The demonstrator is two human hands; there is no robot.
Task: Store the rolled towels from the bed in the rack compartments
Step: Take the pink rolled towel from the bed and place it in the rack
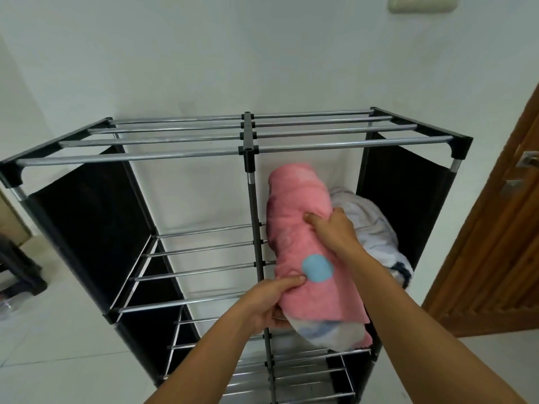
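Observation:
A rolled pink towel (294, 228) with a blue dot lies lengthwise in the upper right compartment of the black-and-chrome rack (248, 153). My left hand (271, 304) grips its near end from the left and below. My right hand (332, 231) presses on its top and right side. A rolled white towel (376, 228) lies beside it on the right in the same compartment, touching it. The bed is out of view.
The rack's upper left compartment (201, 249) holds nothing, and lower shelves of chrome bars show below. A white wall stands behind the rack. A wooden door (495, 228) with a metal handle is at the right. A dark stool (17, 266) sits at the far left.

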